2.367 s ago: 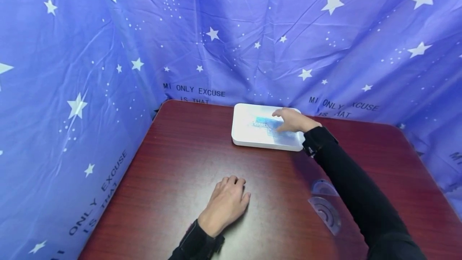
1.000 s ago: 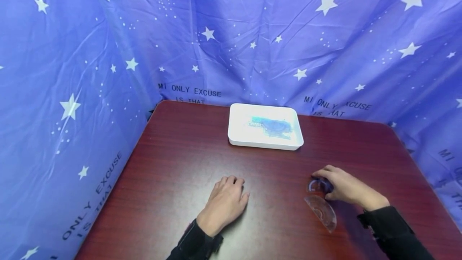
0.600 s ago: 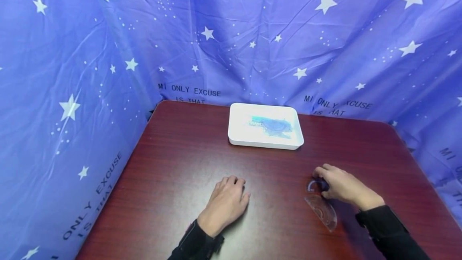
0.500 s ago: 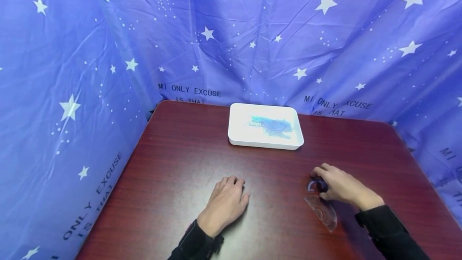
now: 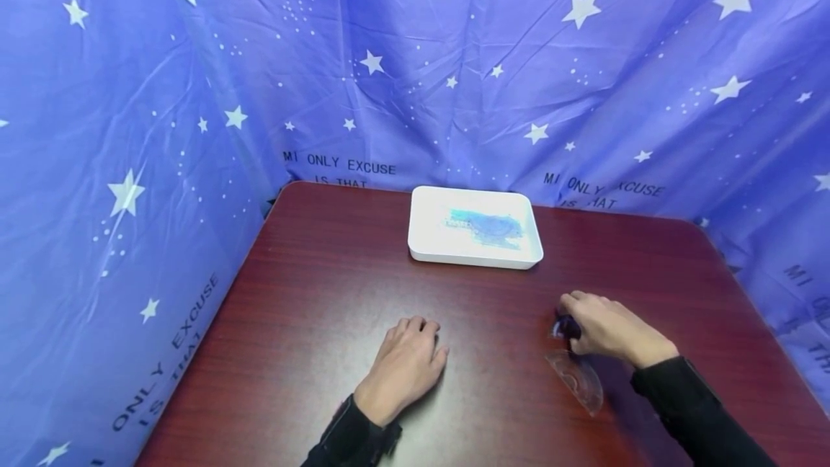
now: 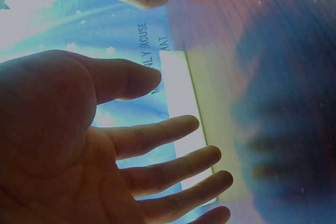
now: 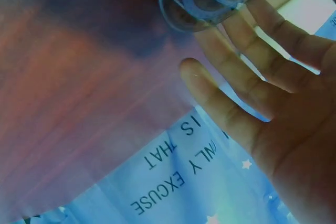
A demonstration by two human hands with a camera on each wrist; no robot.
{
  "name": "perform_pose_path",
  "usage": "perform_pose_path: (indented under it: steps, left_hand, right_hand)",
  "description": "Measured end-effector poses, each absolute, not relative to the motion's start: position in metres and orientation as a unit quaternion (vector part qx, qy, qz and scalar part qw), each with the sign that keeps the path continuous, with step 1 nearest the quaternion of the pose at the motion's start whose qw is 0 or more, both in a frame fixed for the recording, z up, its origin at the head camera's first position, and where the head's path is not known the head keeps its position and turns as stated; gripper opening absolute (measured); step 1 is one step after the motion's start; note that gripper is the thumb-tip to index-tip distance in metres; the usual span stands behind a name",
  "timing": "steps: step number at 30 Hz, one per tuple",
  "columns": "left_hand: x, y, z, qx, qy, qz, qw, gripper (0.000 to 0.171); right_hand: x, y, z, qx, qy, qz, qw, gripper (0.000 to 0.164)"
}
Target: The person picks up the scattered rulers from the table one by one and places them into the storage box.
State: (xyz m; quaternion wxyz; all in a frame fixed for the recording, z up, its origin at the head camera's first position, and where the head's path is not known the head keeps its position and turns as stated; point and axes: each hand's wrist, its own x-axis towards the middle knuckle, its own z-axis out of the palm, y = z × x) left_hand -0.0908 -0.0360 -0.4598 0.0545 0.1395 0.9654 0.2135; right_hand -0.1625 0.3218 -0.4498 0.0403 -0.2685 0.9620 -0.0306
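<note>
My right hand (image 5: 609, 324) pinches a small clear protractor (image 5: 556, 328) on the right of the table. In the right wrist view that protractor (image 7: 202, 3) is at the fingertips, its curved edge tipped toward the camera. Just nearer the body, a second, larger clear half-round protractor (image 5: 577, 380) lies flat. My left hand (image 5: 402, 366) rests palm down at the front middle, holding nothing. Its fingers are spread and relaxed in the left wrist view.
A shallow white tray (image 5: 473, 261) stands at the back of the dark red wooden table (image 5: 311, 272). Inside it lies something flat and translucent blue (image 5: 493, 228). A blue star-printed curtain (image 5: 402, 107) hangs close behind the table and along its left side.
My right hand has come from over the tray to the small protractor, taken it by the edge and shifted slightly left. The left hand has stayed in place.
</note>
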Motion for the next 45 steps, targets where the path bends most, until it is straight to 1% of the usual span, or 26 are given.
perform_pose_path:
  steps: [3,8,12,16,22,27,32,40,45]
  left_hand:
    - [-0.09,-0.036,-0.46,0.139,0.966,0.213,0.051,0.04]
    - [-0.09,-0.035,-0.461,0.142,0.965,0.213,0.049,0.04]
    - [-0.09,-0.035,-0.461,0.145,0.966,0.21,0.047,0.04]
    - [-0.091,-0.034,-0.461,0.146,0.967,0.205,0.042,0.04]
    - [-0.091,-0.035,-0.459,0.14,0.968,0.202,0.057,0.042]
    - [-0.091,-0.037,-0.457,0.131,0.969,0.201,0.063,0.042]
    - [-0.091,-0.039,-0.456,0.126,0.969,0.203,0.069,0.042]
    - [-0.09,-0.041,-0.457,0.121,0.969,0.204,0.066,0.042]
    - [-0.088,-0.043,-0.457,0.118,0.97,0.206,0.06,0.04]
  right_hand:
    - [-0.168,0.32,-0.439,-0.265,0.962,-0.048,0.055,0.051]
    - [-0.183,0.31,-0.411,-0.281,0.954,-0.076,0.066,0.053]
    - [-0.2,0.298,-0.39,-0.303,0.947,-0.095,0.054,0.048]
    - [-0.222,0.283,-0.379,-0.314,0.942,-0.109,0.047,0.045]
    - [-0.263,0.261,-0.377,-0.298,0.942,-0.133,0.073,0.052]
    - [-0.298,0.246,-0.378,-0.293,0.942,-0.138,0.084,0.05]
    - [-0.33,0.234,-0.387,-0.273,0.947,-0.135,0.1,0.052]
    - [-0.36,0.212,-0.396,-0.264,0.949,-0.106,0.134,0.052]
    - [-0.366,0.203,-0.408,-0.271,0.949,-0.072,0.146,0.045]
